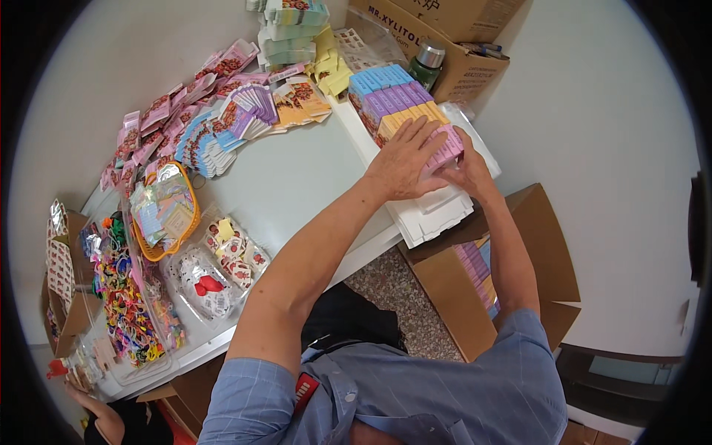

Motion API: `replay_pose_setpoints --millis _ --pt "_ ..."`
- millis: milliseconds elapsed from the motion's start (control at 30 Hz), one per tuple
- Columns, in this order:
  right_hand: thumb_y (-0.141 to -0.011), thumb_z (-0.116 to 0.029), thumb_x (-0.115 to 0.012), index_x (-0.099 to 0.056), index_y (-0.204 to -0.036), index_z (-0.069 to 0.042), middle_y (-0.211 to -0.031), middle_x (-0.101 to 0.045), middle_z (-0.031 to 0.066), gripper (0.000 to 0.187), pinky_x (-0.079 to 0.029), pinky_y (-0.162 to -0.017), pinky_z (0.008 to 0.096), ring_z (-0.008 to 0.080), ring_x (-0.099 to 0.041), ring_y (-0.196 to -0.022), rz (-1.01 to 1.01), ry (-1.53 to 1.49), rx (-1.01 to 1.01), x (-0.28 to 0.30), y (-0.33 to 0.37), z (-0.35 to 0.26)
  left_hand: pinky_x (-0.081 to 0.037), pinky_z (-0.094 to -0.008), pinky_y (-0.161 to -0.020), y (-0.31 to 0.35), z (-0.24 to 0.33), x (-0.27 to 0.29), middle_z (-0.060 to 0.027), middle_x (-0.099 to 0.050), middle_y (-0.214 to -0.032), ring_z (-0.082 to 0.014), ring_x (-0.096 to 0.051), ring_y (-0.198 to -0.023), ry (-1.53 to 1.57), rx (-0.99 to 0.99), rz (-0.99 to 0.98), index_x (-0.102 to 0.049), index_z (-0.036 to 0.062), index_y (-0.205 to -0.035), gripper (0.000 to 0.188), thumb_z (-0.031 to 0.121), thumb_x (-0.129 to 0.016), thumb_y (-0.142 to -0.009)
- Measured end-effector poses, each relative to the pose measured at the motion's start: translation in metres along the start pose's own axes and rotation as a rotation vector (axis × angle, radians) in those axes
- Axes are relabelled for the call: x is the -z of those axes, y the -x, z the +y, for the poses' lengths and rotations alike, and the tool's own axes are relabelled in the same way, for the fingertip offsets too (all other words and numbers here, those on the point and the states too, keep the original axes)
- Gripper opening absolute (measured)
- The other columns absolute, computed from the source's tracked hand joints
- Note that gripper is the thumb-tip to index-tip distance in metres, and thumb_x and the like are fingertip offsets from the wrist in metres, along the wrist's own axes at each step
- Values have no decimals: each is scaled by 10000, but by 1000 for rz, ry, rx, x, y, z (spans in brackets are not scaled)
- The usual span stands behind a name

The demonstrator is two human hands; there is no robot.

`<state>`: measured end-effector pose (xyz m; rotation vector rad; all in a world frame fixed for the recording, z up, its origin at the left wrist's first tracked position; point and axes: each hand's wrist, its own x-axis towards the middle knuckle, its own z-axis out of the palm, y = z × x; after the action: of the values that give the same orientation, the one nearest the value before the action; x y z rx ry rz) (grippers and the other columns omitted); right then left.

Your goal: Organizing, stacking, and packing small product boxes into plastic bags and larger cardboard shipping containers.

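A row of small packets (393, 96), banded blue, purple, yellow and pink, stands packed together at the table's right end. At its near end, the pink packets (446, 150) sit between my two hands. My left hand (406, 159) lies over their left side, fingers stretched across toward the yellow ones. On the right side, my right hand (469, 167) has its fingers curled round the pink edge; its thumb is partly hidden. Beneath the row are white flat pieces (430, 215), jutting past the near edge.
An open cardboard box (452, 289) with similar packets stands below right. Fanned blue packets (204, 144), purple packets (252, 111) and heaped pink ones line the back. A yellow basket (194, 215) and a bin of colourful trinkets (133, 311) are left. Another person's hand (93, 400) shows lower left.
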<state>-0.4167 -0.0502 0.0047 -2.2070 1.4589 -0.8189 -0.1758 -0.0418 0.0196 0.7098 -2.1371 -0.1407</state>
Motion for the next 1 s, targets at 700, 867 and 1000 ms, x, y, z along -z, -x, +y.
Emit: replay_pose_setpoints --millis 700,867,1000 --pt "-893 -3 -742 -565 -1365 3 -1090 -638 64 504 -501 -743 220 65 -595 -792 -106 -612 -32 -130 76 -188 -587 -369 -714 241 137 114 -88 -757 -912 -275 -729 -816 197 531 -115 -755 57 -948 118 136 -775 -862" --pt "-917 -33 -733 -649 -1216 15 -920 -628 14 314 -471 -694 199 45 -546 -760 -123 -695 -160 -234 73 -177 -577 -387 -695 281 126 112 -118 -739 -879 -300 -717 -789 200 670 134 -742 50 -934 81 112 -738 -882" --pt "-907 -80 -757 -703 -1062 21 -799 -626 26 193 -445 -588 232 60 -514 -664 -36 -488 -3 -232 73 -186 -576 -380 -700 294 120 110 -124 -738 -876 -302 -715 -786 260 689 278 -734 32 -932 76 62 -742 -864"
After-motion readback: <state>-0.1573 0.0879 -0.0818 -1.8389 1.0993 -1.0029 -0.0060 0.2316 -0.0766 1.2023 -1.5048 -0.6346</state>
